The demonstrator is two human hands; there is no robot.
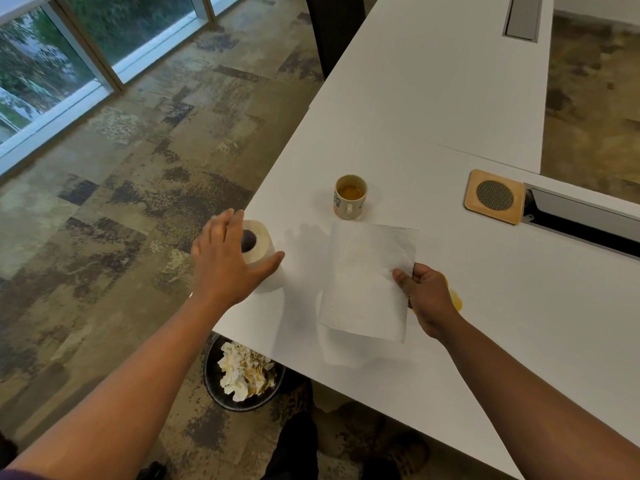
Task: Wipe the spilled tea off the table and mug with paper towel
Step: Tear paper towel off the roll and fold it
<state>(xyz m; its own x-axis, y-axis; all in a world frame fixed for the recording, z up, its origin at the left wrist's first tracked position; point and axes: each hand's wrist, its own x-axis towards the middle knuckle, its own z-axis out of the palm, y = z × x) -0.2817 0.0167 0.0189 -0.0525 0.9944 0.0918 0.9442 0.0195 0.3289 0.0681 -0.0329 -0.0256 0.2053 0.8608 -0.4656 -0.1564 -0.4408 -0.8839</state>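
Our right hand pinches one edge of a white, embossed square of paper towel between thumb and fingers, the sheet hanging just above the white table. Our left hand is spread open over the upright white paper towel roll at the table's corner, gripping nothing as far as we can tell. The puddle of yellow spilled tea lies right behind the right hand (mostly hidden by it), and the small cream printed mug, part full of tea, stands just beyond the sheet. We judge the next step is the wipe: lay the towel flat on the puddle, press to soak, draw inward rather than smear, and keep clear of the mug so it isn't tipped. The round black bin of crumpled, stained towels waits below the edge
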